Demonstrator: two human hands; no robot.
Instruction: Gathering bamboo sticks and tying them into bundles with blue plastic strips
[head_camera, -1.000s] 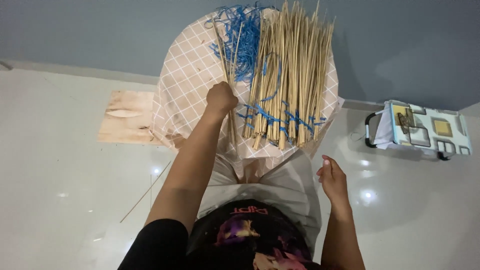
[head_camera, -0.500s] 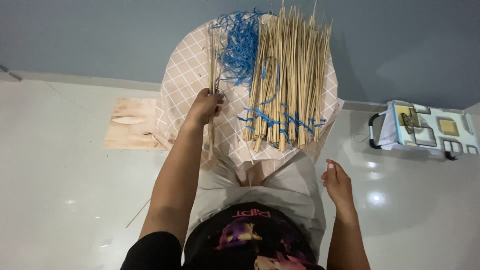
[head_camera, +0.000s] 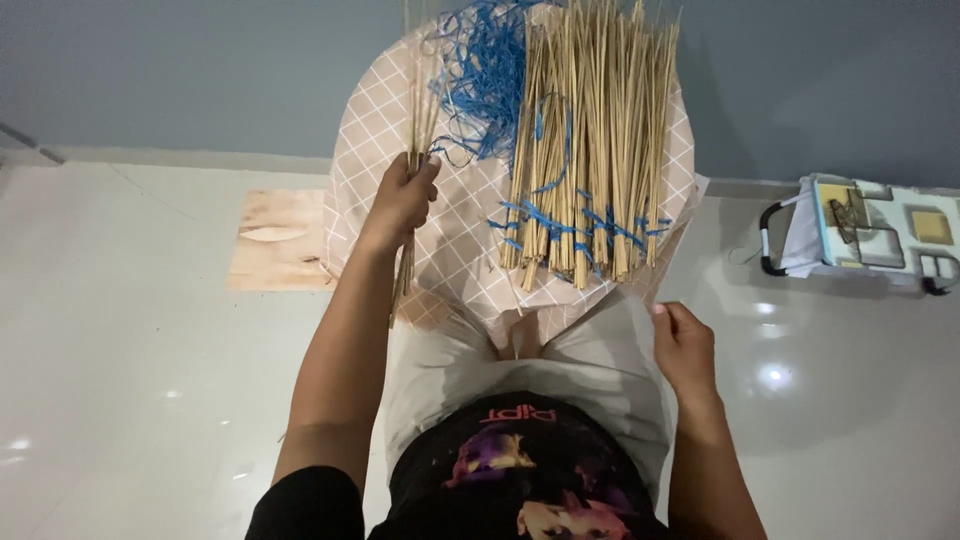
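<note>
Clenching a thin sheaf of bamboo sticks, the fingers of the left hand wrap it near its middle, so the sticks run up past the top edge of the view and down below the wrist toward the floor. That sheaf hangs over the left part of a round desk covered in a pink cloth with a white grid. Just right of the hand lies a tangle of blue plastic strips, and beyond it a large flat bundle of bamboo sticks crossed by blue ties near its lower ends. The right hand hovers low by the person's light trousers (fingers loosely curled, holding nothing), well apart from the sticks. On the glossy white floor lie a plywood piece at left and a patterned box at right.
</note>
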